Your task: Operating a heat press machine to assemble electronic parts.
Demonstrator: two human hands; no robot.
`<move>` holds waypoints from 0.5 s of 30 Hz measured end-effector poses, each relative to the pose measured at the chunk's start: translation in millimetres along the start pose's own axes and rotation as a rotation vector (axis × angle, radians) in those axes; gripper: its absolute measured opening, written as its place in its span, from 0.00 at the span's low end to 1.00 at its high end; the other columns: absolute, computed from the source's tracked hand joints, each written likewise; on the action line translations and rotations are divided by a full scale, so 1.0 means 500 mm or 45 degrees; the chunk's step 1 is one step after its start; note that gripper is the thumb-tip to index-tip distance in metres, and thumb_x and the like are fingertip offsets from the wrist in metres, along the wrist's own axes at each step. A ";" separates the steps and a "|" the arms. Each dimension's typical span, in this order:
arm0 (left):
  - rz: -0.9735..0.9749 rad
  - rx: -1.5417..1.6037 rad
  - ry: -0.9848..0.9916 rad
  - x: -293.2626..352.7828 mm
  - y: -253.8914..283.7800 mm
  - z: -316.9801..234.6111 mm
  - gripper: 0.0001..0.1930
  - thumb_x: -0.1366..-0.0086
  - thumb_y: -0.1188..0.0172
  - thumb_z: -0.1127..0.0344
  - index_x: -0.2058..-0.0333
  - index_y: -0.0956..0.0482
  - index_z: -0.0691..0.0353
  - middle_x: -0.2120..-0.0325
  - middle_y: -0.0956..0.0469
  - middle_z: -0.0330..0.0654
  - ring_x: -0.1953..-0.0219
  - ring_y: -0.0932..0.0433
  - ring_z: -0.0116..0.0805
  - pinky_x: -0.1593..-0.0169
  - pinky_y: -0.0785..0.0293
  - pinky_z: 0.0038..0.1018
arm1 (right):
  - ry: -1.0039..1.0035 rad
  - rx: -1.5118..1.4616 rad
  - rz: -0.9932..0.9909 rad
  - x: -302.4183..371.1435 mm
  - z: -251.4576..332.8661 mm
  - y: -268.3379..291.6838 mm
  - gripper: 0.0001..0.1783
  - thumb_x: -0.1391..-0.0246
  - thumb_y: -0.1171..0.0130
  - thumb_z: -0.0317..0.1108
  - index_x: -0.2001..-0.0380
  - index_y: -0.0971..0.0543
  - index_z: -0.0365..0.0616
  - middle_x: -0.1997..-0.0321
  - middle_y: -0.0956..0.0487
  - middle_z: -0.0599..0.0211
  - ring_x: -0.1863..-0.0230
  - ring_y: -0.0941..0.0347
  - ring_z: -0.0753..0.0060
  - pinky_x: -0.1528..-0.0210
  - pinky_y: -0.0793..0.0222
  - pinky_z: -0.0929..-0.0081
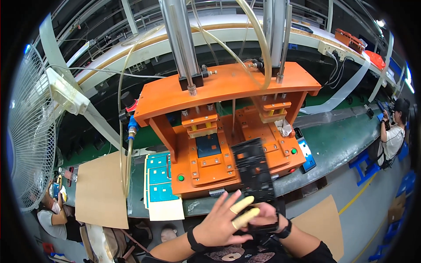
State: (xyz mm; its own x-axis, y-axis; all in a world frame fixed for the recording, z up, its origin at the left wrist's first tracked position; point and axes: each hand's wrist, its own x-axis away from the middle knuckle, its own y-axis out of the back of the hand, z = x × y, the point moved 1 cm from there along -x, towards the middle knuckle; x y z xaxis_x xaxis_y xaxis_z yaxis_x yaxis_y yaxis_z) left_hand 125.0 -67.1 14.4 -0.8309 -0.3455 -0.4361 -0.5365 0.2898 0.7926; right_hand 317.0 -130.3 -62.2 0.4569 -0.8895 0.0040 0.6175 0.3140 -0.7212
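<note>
My right hand (264, 215) is closed at the near end of a long black plastic frame (253, 168) with cutouts and moulded ribs. The frame is tilted up in front of the orange press (228, 83). Beside it my left hand (221, 223) has its fingers stretched apart, two of them in yellow finger cots (242, 204); it overlaps the right hand in view, and whether they touch I cannot tell. On the press's left fixture, under the raised head, lies a dark blue flat piece (208, 145). The frame partly hides the right fixture.
Left of the press are blue adhesive sheets (158, 175) and a brown cardboard sheet (101, 188). A blue device (307, 154) lies right of it on the green bench (337, 140). A fan (33, 122) stands far left; hoses hang above. Other people sit at both sides.
</note>
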 end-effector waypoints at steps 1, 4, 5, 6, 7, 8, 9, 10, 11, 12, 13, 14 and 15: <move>0.033 -0.036 0.045 0.005 0.009 0.011 0.39 0.57 0.25 0.53 0.45 0.28 0.54 0.42 0.34 0.46 0.36 0.40 0.56 0.36 0.45 0.55 | 0.013 0.086 -0.068 -0.013 -0.009 -0.018 0.26 0.43 0.46 0.21 0.40 0.36 0.38 0.50 0.24 0.60 0.49 0.25 0.68 0.47 0.26 0.69; -0.067 0.000 0.099 0.022 0.035 0.037 0.39 0.60 0.25 0.60 0.45 0.28 0.55 0.44 0.31 0.45 0.37 0.36 0.54 0.36 0.43 0.54 | -0.032 0.082 -0.064 -0.062 -0.014 -0.044 0.21 0.41 0.45 0.23 0.44 0.32 0.40 0.54 0.23 0.63 0.51 0.25 0.71 0.49 0.27 0.73; -0.086 0.030 0.108 0.026 0.046 0.043 0.39 0.61 0.25 0.62 0.45 0.28 0.55 0.44 0.31 0.45 0.37 0.36 0.54 0.37 0.43 0.54 | -0.041 0.077 -0.062 -0.077 -0.012 -0.056 0.22 0.41 0.45 0.24 0.43 0.33 0.40 0.55 0.22 0.64 0.51 0.25 0.73 0.48 0.28 0.73; -0.095 0.044 0.106 0.024 0.061 0.047 0.40 0.62 0.25 0.63 0.46 0.28 0.56 0.44 0.30 0.45 0.38 0.35 0.54 0.37 0.41 0.54 | -0.054 0.080 -0.064 -0.094 -0.007 -0.067 0.22 0.40 0.45 0.25 0.42 0.33 0.40 0.55 0.22 0.65 0.51 0.25 0.74 0.49 0.28 0.74; -0.098 0.016 0.108 0.023 0.076 0.053 0.40 0.62 0.25 0.63 0.45 0.29 0.56 0.45 0.30 0.46 0.38 0.35 0.54 0.37 0.41 0.52 | -0.070 0.085 -0.069 -0.104 -0.004 -0.075 0.23 0.40 0.45 0.26 0.42 0.33 0.40 0.55 0.22 0.65 0.51 0.26 0.75 0.50 0.28 0.74; -0.109 0.012 0.104 0.023 0.088 0.067 0.40 0.62 0.25 0.63 0.45 0.29 0.57 0.45 0.29 0.47 0.38 0.34 0.54 0.37 0.40 0.51 | -0.061 0.224 -0.034 -0.114 -0.011 -0.059 0.24 0.38 0.45 0.28 0.40 0.35 0.40 0.53 0.22 0.66 0.52 0.26 0.77 0.51 0.29 0.75; -0.117 0.019 0.088 0.016 0.097 0.085 0.40 0.62 0.25 0.63 0.46 0.29 0.58 0.46 0.29 0.47 0.39 0.34 0.54 0.37 0.40 0.49 | -0.084 0.222 -0.146 -0.115 -0.019 -0.045 0.23 0.38 0.45 0.31 0.41 0.33 0.39 0.52 0.22 0.66 0.52 0.26 0.78 0.53 0.29 0.77; -0.107 0.003 0.109 0.006 0.109 0.100 0.40 0.62 0.25 0.64 0.46 0.29 0.60 0.46 0.29 0.48 0.39 0.33 0.54 0.37 0.39 0.45 | -0.097 0.312 -0.152 -0.113 -0.024 -0.026 0.22 0.38 0.45 0.32 0.43 0.32 0.39 0.52 0.21 0.66 0.53 0.26 0.78 0.52 0.29 0.78; -0.137 -0.006 0.116 0.003 0.116 0.122 0.38 0.61 0.27 0.67 0.46 0.28 0.61 0.46 0.29 0.50 0.39 0.33 0.53 0.37 0.39 0.43 | -0.111 0.400 -0.160 -0.106 -0.029 -0.009 0.20 0.37 0.45 0.32 0.44 0.30 0.38 0.53 0.20 0.65 0.53 0.26 0.79 0.52 0.29 0.78; -0.111 0.030 0.172 -0.003 0.130 0.139 0.37 0.60 0.29 0.69 0.46 0.29 0.61 0.45 0.30 0.51 0.39 0.33 0.53 0.36 0.39 0.41 | -0.109 0.397 -0.168 -0.100 -0.032 -0.003 0.20 0.37 0.45 0.32 0.44 0.30 0.38 0.53 0.20 0.65 0.53 0.26 0.79 0.52 0.29 0.78; -0.086 0.063 0.228 -0.010 0.143 0.154 0.37 0.60 0.30 0.70 0.46 0.29 0.61 0.45 0.30 0.52 0.39 0.34 0.52 0.36 0.38 0.39 | -0.088 0.415 -0.228 -0.094 -0.037 0.002 0.19 0.37 0.45 0.32 0.45 0.29 0.38 0.54 0.20 0.65 0.54 0.25 0.79 0.51 0.29 0.79; -0.096 0.109 0.287 -0.015 0.153 0.165 0.36 0.59 0.33 0.72 0.46 0.29 0.61 0.45 0.30 0.53 0.38 0.34 0.52 0.36 0.38 0.37 | -0.068 0.434 -0.288 -0.085 -0.044 0.007 0.17 0.37 0.45 0.31 0.47 0.27 0.38 0.55 0.19 0.65 0.55 0.25 0.79 0.51 0.29 0.79; -0.108 0.162 0.302 -0.023 0.159 0.181 0.36 0.58 0.33 0.73 0.45 0.29 0.61 0.46 0.30 0.52 0.39 0.34 0.51 0.37 0.37 0.36 | -0.068 0.431 -0.295 -0.074 -0.056 0.019 0.17 0.37 0.45 0.31 0.47 0.27 0.38 0.55 0.19 0.65 0.55 0.25 0.79 0.51 0.29 0.79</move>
State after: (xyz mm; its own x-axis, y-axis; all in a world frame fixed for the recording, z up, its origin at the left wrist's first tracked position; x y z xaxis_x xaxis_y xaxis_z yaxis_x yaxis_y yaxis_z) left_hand 78.6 40.4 43.7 -0.7324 -0.5684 -0.3749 -0.6294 0.3551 0.6912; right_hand 288.1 -103.6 -88.5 0.3080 -0.9338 0.1823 0.8797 0.2066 -0.4282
